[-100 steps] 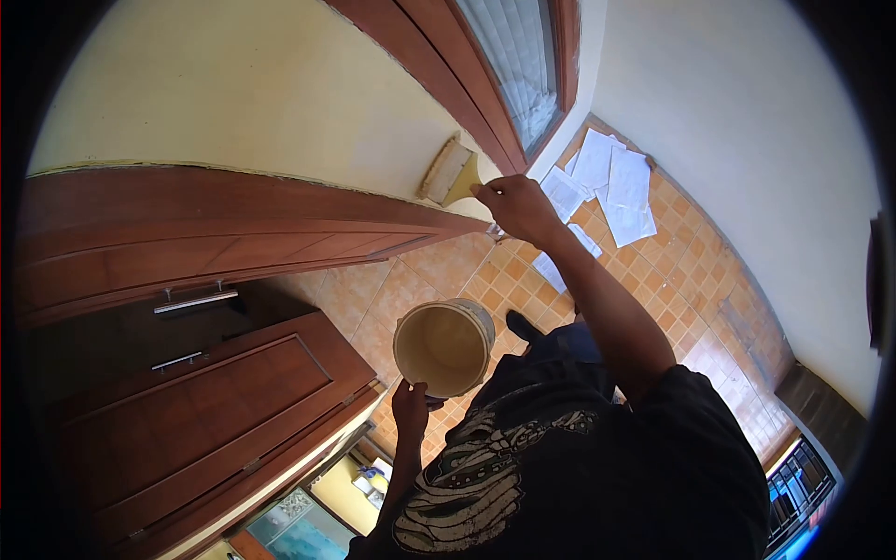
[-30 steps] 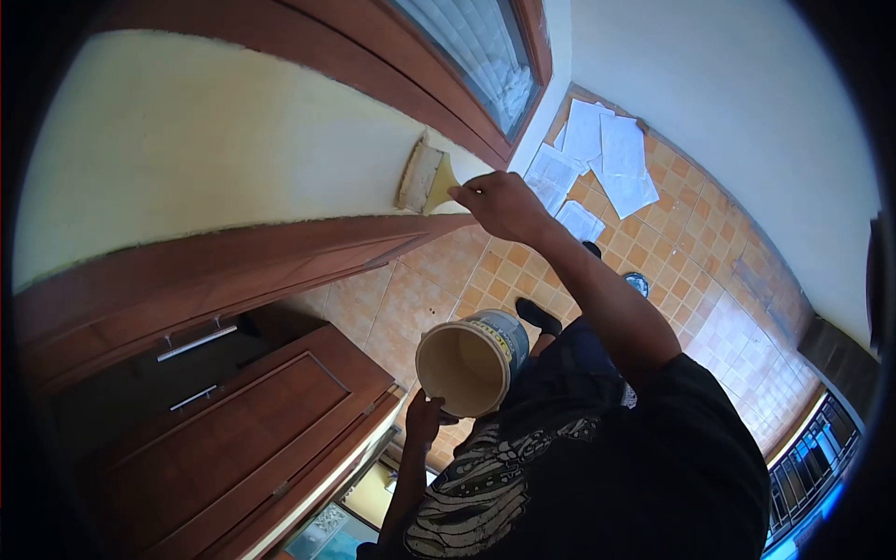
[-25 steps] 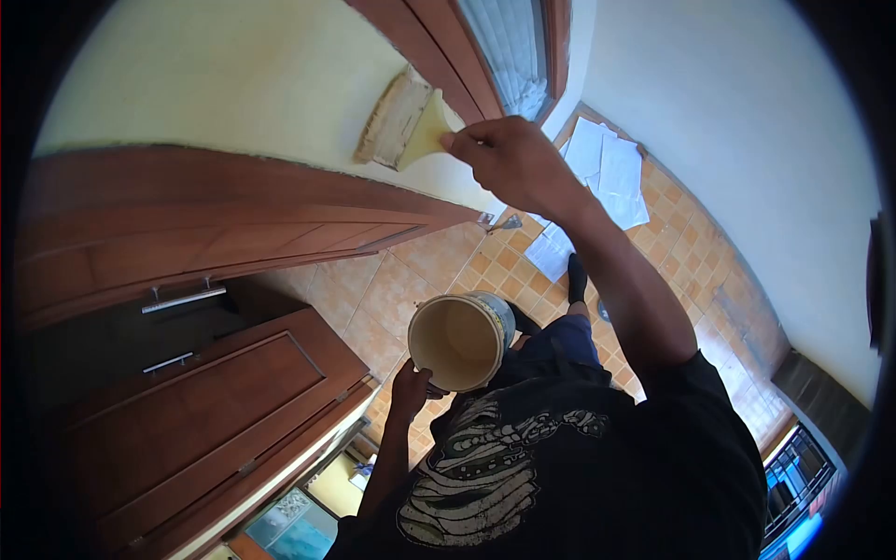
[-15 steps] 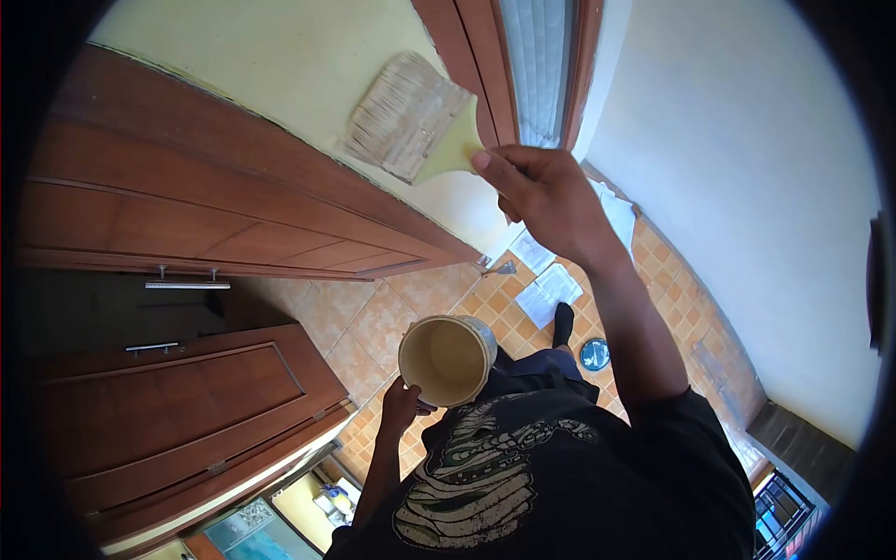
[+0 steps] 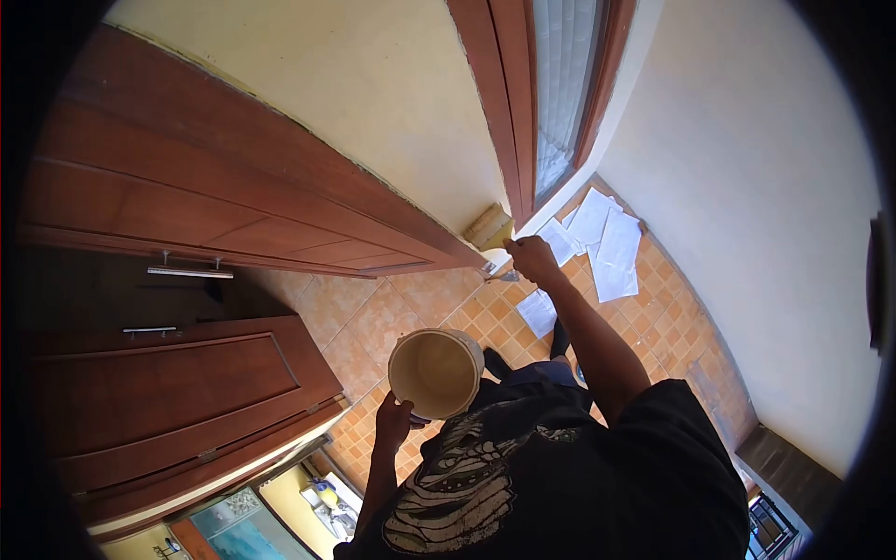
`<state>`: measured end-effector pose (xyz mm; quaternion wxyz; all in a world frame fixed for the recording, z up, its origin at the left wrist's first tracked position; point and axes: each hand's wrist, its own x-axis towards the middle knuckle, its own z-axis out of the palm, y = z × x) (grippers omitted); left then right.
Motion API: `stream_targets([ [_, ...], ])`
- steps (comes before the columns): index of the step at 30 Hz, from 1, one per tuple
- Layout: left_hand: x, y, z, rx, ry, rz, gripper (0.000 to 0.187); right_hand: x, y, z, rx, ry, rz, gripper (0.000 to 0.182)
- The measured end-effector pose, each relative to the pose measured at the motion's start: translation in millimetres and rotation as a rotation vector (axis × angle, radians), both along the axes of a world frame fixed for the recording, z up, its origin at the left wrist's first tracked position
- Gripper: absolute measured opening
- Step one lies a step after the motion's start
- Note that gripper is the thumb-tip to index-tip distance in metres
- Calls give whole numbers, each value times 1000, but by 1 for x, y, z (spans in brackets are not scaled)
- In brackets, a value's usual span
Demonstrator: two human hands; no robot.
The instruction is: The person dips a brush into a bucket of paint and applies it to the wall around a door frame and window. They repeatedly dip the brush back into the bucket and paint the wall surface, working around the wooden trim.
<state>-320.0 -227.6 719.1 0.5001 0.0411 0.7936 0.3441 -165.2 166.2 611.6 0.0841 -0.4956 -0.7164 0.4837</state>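
Note:
My right hand (image 5: 532, 260) is closed on the handle of a wide paintbrush (image 5: 489, 227). Its bristles lie against the lower part of the cream wall strip (image 5: 401, 121), between the wooden door frame and the window frame. By its rim my left hand (image 5: 396, 422) grips a bucket (image 5: 435, 373), held in front of my body with its opening facing up. The bucket's inside is pale beige, and I cannot make out how much paint it holds.
Brown wooden doors (image 5: 177, 373) with metal handles stand at the left, one ajar. White paper sheets (image 5: 613, 252) lie on the tiled floor, and a small scraper-like tool (image 5: 505, 276) lies near the wall's foot. A curtained window (image 5: 565, 84) is above; a white wall (image 5: 747, 187) bounds the right.
My right hand has lowered the paintbrush from high on the cream wall strip to near its bottom. The bucket has shifted slightly left and down in view, still in my left hand.

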Motion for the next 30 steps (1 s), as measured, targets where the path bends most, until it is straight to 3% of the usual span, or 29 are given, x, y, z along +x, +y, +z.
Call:
stream_targets([
  [2,-3,-1,0,9,-6,-17,49,-3,5,81,-32,-47,79,40],
  [4,-7,-3,-3,28,-23,-30,48,4,3,141,-76,96,-18,38],
  [6,-9,-5,-5,46,-31,-55,48,15,0,211,-209,191,-88,47],
  [10,-14,-7,-10,53,-36,-86,47,37,-16,296,-198,401,-143,46],
  [14,-23,-5,-11,55,-17,-103,46,32,-11,271,-173,600,-185,47],
  [16,-26,-7,-8,67,10,-100,45,20,-3,208,-185,606,-192,49],
  [18,-28,-13,-7,67,25,-87,44,15,-2,126,47,448,-213,48],
  [20,-28,-15,-5,56,35,-56,44,15,-9,64,46,281,-242,47],
  [22,-23,-13,1,33,35,-3,44,16,-7,-39,252,156,-209,47],
  [24,-19,-16,3,37,32,-5,44,18,-5,-59,1,-40,-81,49],
  [27,-18,-18,2,49,33,-22,46,9,-1,-61,24,49,-112,49],
  [30,-14,-21,0,49,22,-10,47,2,6,29,-59,-11,-67,53],
])
